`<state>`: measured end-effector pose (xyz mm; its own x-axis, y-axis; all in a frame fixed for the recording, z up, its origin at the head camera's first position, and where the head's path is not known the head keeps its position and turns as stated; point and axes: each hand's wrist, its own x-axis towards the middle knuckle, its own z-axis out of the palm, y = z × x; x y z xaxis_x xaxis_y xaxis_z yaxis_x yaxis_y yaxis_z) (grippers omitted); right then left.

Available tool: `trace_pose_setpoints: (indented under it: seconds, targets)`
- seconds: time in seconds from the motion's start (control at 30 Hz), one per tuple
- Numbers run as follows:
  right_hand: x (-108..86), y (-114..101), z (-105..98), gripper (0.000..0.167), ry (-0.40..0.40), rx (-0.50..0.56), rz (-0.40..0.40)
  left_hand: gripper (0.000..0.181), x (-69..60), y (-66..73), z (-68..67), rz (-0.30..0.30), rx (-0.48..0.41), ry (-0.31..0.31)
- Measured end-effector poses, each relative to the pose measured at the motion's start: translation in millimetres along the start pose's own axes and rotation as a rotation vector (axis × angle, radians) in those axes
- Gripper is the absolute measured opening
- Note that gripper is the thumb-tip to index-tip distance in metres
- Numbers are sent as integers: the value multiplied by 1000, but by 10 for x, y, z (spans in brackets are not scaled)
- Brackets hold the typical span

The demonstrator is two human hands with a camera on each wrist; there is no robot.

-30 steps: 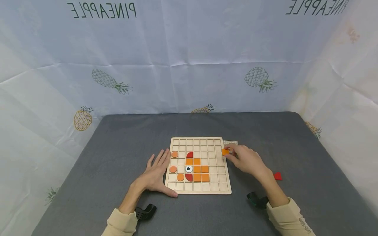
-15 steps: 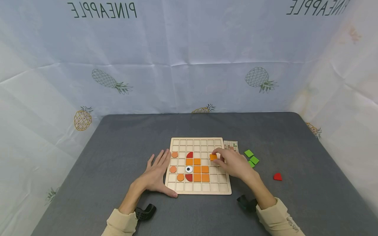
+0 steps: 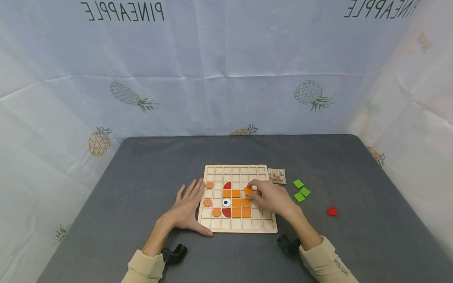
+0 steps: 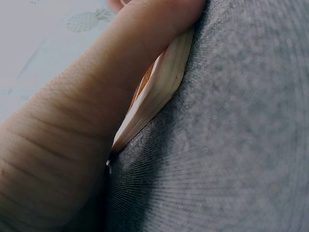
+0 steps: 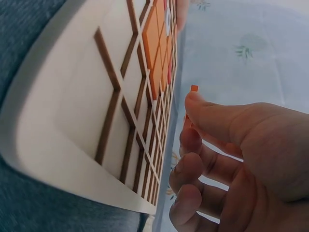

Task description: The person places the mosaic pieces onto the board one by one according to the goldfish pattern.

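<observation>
at the far left, the left hand [image 3: 187,210] lies spread, fingertips at the left edge of the wooden grid board [image 3: 256,224] and thumb along its near edge; it has not shifted over the last second, so the board sits steady.

moving right across the cells come three orange discs [image 3: 207,203], then a white eye piece [image 3: 226,203] between two red quarter pieces [image 3: 226,212], the upper one a row further off. next is a block of orange squares [image 3: 236,203].

the held orange tile [image 3: 248,191] is what has changed: a second ago it was at the board's right edge, and now it hangs just right of the block's top row, over the cells. the right wrist view shows it raised off the board, so it looks carried over but not yet set down. the right hand [image 3: 275,198] pinches it between thumb and finger.

further right, the small pattern card [image 3: 277,176] and three green tiles [image 3: 304,192] now show uncovered; a red piece [image 3: 332,212] lies beyond them.
</observation>
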<state>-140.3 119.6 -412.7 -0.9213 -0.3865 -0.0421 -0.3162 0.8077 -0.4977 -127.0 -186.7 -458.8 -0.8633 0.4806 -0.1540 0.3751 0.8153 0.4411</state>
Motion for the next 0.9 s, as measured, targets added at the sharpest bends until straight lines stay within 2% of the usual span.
trace_pose_setpoints:
  seconds: [0.23, 0.9]
  targets:
    - [30, -7, 76, 29, -7, -6, 7, 154, -9, -2, -1, -13, 7, -14]
    - [92, -41, 176, 24, 10, -39, 28, 154, 5, -4, 17, -3, 6, 5]
